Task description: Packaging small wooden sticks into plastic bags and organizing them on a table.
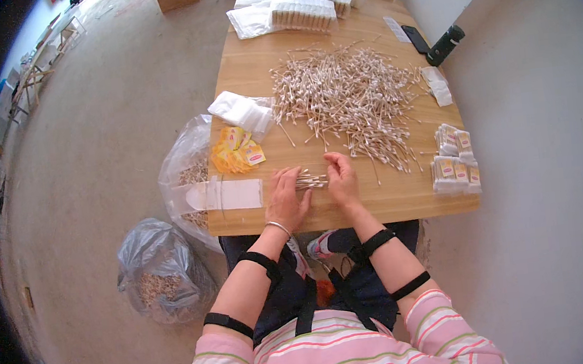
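Note:
A small bundle of cotton swabs (312, 180) lies sideways near the table's front edge. My left hand (286, 198) is closed around its left end, fingers over the top and thumb on the near side. At the bundle's right end is my right hand (342, 179), its fingers curled together; whatever they hold is hidden. Beyond both hands spreads a big loose pile of cotton swabs (349, 90). Left of my left hand lies a white card strip (236, 194), and above that are yellow printed cards (235, 151).
White plastic bags (241, 111) lie at the table's left edge. Packed swab bags (455, 165) sit at the right edge, more packs (302, 14) at the back. A dark bottle (445, 45) and phone (416, 39) are by the wall. A clear sack (162, 274) stands on the floor.

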The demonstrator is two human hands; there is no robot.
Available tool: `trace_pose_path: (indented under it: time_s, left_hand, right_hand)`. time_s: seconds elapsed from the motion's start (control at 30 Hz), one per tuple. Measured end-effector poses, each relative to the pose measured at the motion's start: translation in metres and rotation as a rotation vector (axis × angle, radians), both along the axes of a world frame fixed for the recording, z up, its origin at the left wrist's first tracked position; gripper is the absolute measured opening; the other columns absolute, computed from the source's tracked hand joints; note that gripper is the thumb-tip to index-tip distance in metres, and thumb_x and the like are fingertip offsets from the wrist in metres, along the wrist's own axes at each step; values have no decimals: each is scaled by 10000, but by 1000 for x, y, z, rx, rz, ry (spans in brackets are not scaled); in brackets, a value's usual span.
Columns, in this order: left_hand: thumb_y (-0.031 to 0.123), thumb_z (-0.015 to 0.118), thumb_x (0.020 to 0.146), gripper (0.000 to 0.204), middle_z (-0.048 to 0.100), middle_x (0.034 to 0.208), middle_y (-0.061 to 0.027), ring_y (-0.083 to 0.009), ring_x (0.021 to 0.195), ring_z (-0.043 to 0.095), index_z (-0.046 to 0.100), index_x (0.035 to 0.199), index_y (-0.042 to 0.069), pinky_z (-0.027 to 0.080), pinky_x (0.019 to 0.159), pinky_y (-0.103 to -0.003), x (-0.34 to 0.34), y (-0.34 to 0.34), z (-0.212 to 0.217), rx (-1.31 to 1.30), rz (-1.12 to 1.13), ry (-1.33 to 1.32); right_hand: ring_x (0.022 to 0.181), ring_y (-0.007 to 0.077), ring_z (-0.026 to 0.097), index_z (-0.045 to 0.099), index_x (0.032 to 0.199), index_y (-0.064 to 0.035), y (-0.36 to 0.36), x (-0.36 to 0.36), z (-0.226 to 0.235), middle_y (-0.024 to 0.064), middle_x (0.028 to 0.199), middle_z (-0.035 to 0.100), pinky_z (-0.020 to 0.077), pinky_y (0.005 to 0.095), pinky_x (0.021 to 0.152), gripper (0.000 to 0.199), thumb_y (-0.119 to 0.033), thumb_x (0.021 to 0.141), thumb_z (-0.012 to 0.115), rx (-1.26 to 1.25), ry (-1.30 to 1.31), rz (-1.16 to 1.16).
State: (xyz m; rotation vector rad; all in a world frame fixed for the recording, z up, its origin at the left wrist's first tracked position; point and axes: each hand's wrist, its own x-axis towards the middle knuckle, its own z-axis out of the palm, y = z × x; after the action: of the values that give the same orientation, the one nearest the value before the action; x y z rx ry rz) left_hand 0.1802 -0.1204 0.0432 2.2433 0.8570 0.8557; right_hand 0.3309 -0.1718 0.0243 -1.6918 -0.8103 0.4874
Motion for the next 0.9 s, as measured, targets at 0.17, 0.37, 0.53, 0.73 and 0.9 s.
trace_pose_path:
  time_s: [0.17,0.37,0.53,0.73,0.9]
  left_hand:
    - [55,668,737,506,552,1157,-189,-355,1160,471,491,1210,31,333,1057,-440,-4,1,-8,-63,-55,0]
    - [-30,534,797,437,564,1166,-177,-341,1098,534,485,1230,4,404,994,-396,-6,3,-20,-314,21,-245]
    - [-76,384,885,431,529,1280,-167,-238,1202,512,430,1311,-26,378,1036,-329,-3,7,-24,-450,136,-477]
    - [-58,385,910,403,528,1283,-160,-227,1222,495,422,1311,-39,366,1047,-330,-8,13,-35,-553,167,-565]
    - [-59,401,908,375,568,1220,-170,-221,1168,537,456,1278,-38,407,1004,-316,-2,14,-34,-526,179,-569]
  right_hand:
    - [1233,315,439,447,1271,10,-5,-33,6,209,1289,467,320,371,1058,444,-4,828,472,65,77,131]
    - [1379,347,225,275,1396,47,-19,-41,12,226,1464,266,169,441,1135,616,-223,885,487,-246,-844,294]
    - [1404,336,169,225,1417,49,-20,-47,21,210,1498,206,119,441,1148,788,-434,870,521,-473,-1009,467]
    - [1408,353,137,224,1415,60,-34,-60,24,235,1497,182,84,469,1144,868,-495,833,550,-548,-996,523]
    - [1416,347,113,226,1427,38,-16,-48,25,219,1499,193,70,476,1148,905,-559,819,531,-568,-1055,487]
